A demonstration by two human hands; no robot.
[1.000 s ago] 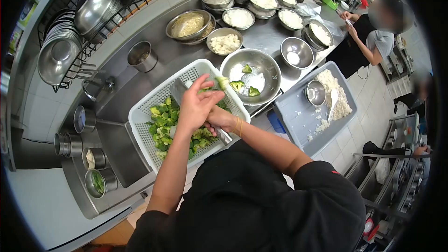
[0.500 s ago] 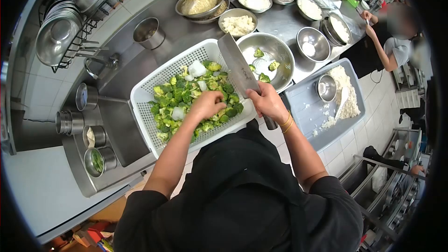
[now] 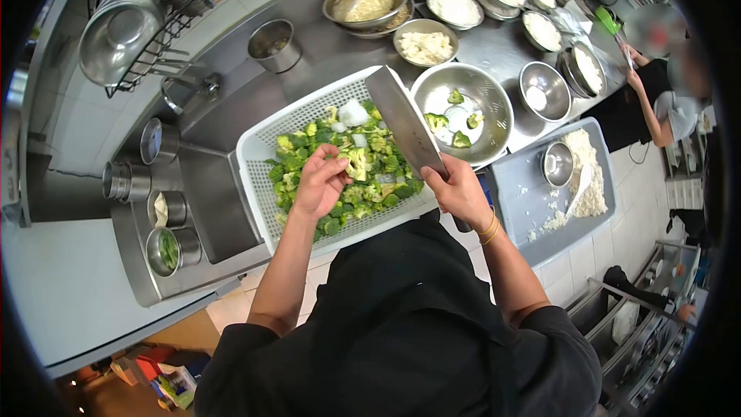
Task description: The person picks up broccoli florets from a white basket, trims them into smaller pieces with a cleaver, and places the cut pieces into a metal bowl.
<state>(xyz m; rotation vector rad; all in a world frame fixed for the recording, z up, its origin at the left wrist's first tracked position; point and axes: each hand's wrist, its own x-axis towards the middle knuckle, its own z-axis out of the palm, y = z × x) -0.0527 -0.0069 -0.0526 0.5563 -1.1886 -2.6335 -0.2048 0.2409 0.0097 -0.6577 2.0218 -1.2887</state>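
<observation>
A cleaver (image 3: pixel 407 124) is gripped by its handle in my right hand (image 3: pixel 463 195), its broad blade pointing up and left over the basket's right side. My left hand (image 3: pixel 322 185) pinches a broccoli floret (image 3: pixel 356 163), its pale stem side showing, just left of the blade. Below both hands, a white perforated basket (image 3: pixel 258 156) holds many cut broccoli florets (image 3: pixel 363 207) with chunks of ice (image 3: pixel 353 113) among them. Right behind the blade stands a steel colander (image 3: pixel 498 100) with several florets on its bottom.
Several bowls of white food (image 3: pixel 455 9) crowd the back counter. A grey tub (image 3: pixel 519 177) with white crumbs and a small bowl stands at right. Steel pots (image 3: pixel 176 251) line the sink's left edge. A co-worker (image 3: pixel 656 100) stands at the far right.
My left hand has lifted out of the pile and now holds a floret up near the blade. The cleaver stays in my right hand. The whole view has shifted slightly.
</observation>
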